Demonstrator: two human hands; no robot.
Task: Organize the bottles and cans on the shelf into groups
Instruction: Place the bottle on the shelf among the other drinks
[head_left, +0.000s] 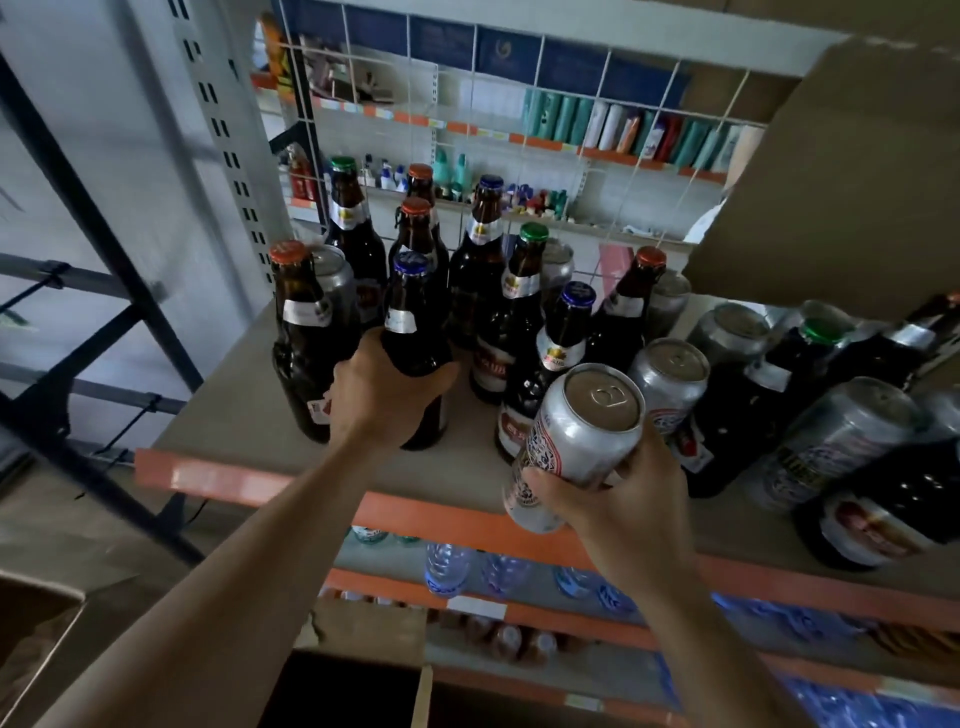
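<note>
Grips with the left hand (384, 395) the lower body of a brown glass bottle (415, 322), fingers and thumb curled round it. Blue metal cap on top, narrow neck with a silver-white label, smooth dark glass with small reflections. Upright at the left part of the shelf (249, 405), near the front edge; cannot tell whether the base rests on the board or is a little lifted. Holds in the right hand (623, 499) a silver can (576, 441), fingers wrapped round its lower half. Tilted, lid toward the camera, above the front edge at the middle of the shelf. Dull flat lid with a pull tab, shiny round wall printed in red and dark patterns. Just left of the gripped bottle, an orange-capped bottle (301, 338) of the same brown glass, with a red-white label low on the body. Behind and to the right, a tight cluster of similar bottles, among them a green-capped bottle (519, 306) with a red label. Beside the held can, a second can (670, 384) upright on the board; further right more cans and dark bottles, partly blurred. Pale matte board with an orange strip (415, 512) along the front. At the back a white wire grid (467, 104); at the upper right a brown cardboard box (831, 182). On the level below, clear plastic water bottles (447, 566).
</note>
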